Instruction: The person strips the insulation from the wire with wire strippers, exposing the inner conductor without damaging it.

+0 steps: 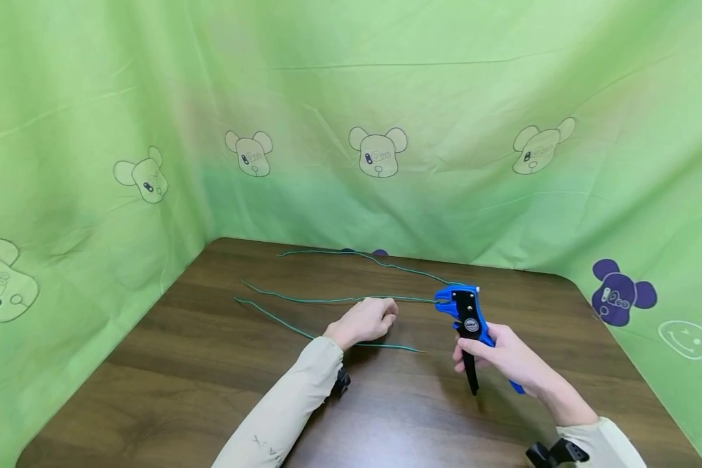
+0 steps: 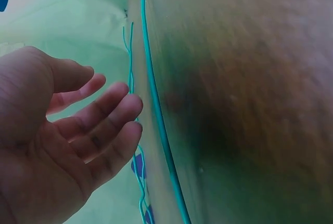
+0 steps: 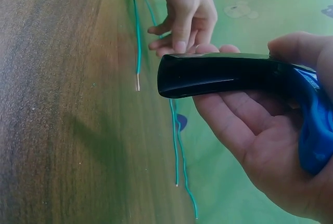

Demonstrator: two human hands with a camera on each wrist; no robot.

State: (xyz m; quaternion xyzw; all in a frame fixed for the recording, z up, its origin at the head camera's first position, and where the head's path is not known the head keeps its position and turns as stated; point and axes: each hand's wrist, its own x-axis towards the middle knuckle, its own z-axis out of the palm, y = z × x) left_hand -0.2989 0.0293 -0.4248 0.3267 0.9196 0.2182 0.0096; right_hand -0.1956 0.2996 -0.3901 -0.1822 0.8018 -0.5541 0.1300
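My right hand [image 1: 506, 354] grips a blue and black wire stripper [image 1: 468, 318] above the right side of the table, its head pointing away from me. In the right wrist view the black handle [image 3: 223, 76] crosses the palm. My left hand [image 1: 365, 322] hovers over the wires, its fingers loosely curved around nothing in the left wrist view. Below it runs the nearest green wire [image 1: 275, 317], with bare copper [image 3: 138, 82] at its right end. A middle green wire [image 1: 304, 300] passes behind the left hand; a third green wire [image 1: 409, 269] lies farthest back.
The brown wooden table [image 1: 169, 383] reaches back to a green curtain [image 1: 444, 214] printed with bear heads, which also hangs along both sides. A black wrist camera [image 1: 556, 453] sits at my right cuff, another [image 1: 342, 381] at my left.
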